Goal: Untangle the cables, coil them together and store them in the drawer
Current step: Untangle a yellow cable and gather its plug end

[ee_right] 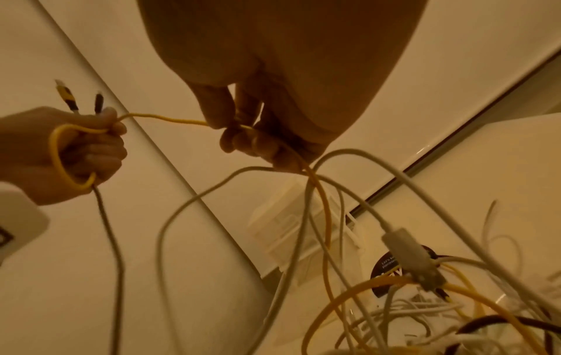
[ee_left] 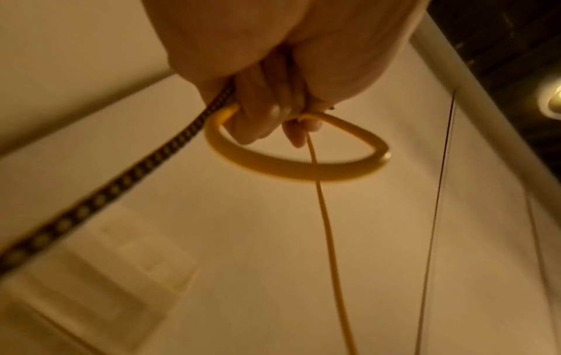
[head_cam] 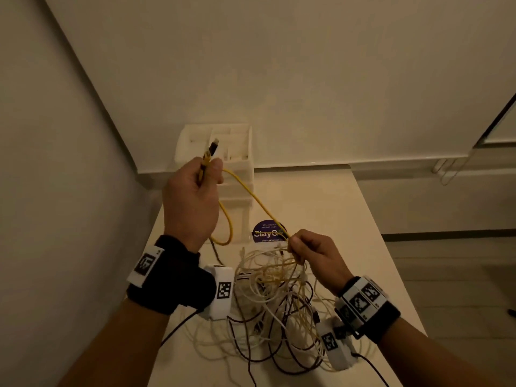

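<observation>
My left hand (head_cam: 195, 188) is raised above the table and grips a yellow cable (head_cam: 251, 196) and a dark braided cable (ee_left: 121, 180), their plugs (head_cam: 210, 149) sticking up past the thumb. A small yellow loop (ee_left: 288, 165) hangs under the fist. The yellow cable runs down and right to my right hand (head_cam: 307, 252), which pinches it just above the tangle (head_cam: 279, 297) of white, yellow and dark cables on the table. In the right wrist view the fingers (ee_right: 242, 137) close round the yellow strand (ee_right: 170, 119). A white drawer unit (head_cam: 234, 177) stands behind.
The white table (head_cam: 349, 219) runs along a wall on the left. A round purple sticker (head_cam: 266, 231) lies by the drawer unit's base. The unit's top tray (head_cam: 220, 135) is open with dividers. Floor drops off to the right of the table.
</observation>
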`<act>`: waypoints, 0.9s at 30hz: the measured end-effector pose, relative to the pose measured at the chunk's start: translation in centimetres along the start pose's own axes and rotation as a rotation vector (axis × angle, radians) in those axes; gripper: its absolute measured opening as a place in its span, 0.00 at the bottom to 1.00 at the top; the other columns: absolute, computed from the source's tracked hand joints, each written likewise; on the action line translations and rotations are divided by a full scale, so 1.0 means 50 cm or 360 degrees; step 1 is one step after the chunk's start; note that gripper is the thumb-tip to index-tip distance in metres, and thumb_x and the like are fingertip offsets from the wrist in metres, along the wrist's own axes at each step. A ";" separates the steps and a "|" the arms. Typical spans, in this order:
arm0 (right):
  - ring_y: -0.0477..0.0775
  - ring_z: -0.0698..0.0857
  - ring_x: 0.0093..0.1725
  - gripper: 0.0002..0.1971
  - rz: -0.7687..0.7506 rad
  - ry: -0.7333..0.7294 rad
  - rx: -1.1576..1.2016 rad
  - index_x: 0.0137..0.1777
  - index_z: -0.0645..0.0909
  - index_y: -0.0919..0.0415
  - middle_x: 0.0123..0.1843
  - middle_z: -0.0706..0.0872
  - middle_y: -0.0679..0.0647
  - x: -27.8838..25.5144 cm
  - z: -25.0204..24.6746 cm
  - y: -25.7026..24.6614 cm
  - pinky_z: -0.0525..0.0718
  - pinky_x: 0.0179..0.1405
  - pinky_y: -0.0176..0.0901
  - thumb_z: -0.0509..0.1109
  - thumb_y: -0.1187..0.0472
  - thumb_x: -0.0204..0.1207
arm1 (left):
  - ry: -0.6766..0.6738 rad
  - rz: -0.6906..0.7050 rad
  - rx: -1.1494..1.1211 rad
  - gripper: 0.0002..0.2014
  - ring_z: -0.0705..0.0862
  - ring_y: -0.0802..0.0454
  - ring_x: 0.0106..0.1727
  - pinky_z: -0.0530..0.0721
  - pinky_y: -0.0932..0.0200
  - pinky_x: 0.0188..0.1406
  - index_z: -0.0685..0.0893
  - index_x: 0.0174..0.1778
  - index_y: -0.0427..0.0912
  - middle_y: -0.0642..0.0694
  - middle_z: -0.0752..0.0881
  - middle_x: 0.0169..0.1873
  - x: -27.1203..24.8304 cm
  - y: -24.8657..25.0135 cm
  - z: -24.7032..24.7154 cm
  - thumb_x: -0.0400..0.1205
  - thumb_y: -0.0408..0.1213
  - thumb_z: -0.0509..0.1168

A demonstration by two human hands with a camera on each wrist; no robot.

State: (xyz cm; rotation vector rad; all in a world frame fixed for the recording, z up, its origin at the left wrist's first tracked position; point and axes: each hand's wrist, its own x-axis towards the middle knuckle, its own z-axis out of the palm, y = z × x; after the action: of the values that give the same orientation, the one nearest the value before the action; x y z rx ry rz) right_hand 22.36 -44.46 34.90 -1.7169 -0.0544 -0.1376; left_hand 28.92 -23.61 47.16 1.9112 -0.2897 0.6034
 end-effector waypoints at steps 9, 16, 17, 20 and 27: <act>0.39 0.71 0.26 0.14 -0.0095 0.0038 -0.0198 0.30 0.80 0.65 0.23 0.76 0.43 0.050 -0.016 -0.067 0.70 0.31 0.32 0.67 0.64 0.78 | -0.0523 0.0495 0.0513 0.19 0.86 0.51 0.35 0.87 0.52 0.37 0.84 0.65 0.53 0.48 0.92 0.41 -0.058 0.029 0.010 0.77 0.38 0.68; 0.59 0.63 0.30 0.14 -0.0076 -0.0082 0.0351 0.26 0.72 0.70 0.27 0.67 0.67 0.055 -0.010 -0.136 0.62 0.30 0.47 0.63 0.65 0.71 | -0.0761 0.0167 0.0411 0.19 0.87 0.46 0.42 0.85 0.45 0.40 0.80 0.63 0.63 0.51 0.91 0.40 -0.083 -0.004 0.086 0.79 0.37 0.62; 0.58 0.63 0.30 0.14 -0.0057 -0.0102 0.0366 0.28 0.73 0.72 0.28 0.67 0.68 0.051 -0.010 -0.135 0.61 0.31 0.48 0.63 0.64 0.73 | -0.0700 0.0185 0.0357 0.16 0.87 0.47 0.41 0.85 0.46 0.38 0.81 0.60 0.59 0.51 0.91 0.39 -0.084 -0.011 0.090 0.79 0.37 0.62; 0.53 0.67 0.28 0.14 -0.0054 -0.0151 0.0424 0.36 0.80 0.69 0.26 0.72 0.59 0.034 -0.010 -0.126 0.65 0.31 0.43 0.61 0.61 0.78 | -0.0575 0.0251 0.0283 0.10 0.84 0.51 0.32 0.82 0.48 0.30 0.88 0.53 0.51 0.51 0.90 0.34 -0.080 -0.012 0.093 0.80 0.32 0.67; 0.51 0.71 0.29 0.14 0.0017 -0.0117 0.0272 0.40 0.81 0.71 0.29 0.74 0.57 0.046 0.006 -0.032 0.71 0.33 0.41 0.60 0.62 0.82 | -0.0019 0.0147 0.0122 0.02 0.76 0.69 0.26 0.69 0.74 0.26 0.89 0.45 0.43 0.62 0.78 0.22 -0.010 0.012 0.043 0.80 0.35 0.71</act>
State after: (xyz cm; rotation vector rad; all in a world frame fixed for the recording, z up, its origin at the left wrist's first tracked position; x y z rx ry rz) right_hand 24.48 -44.02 36.72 -1.5507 -0.1086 -0.0597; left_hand 28.82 -25.86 46.72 1.9837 -0.3685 0.6732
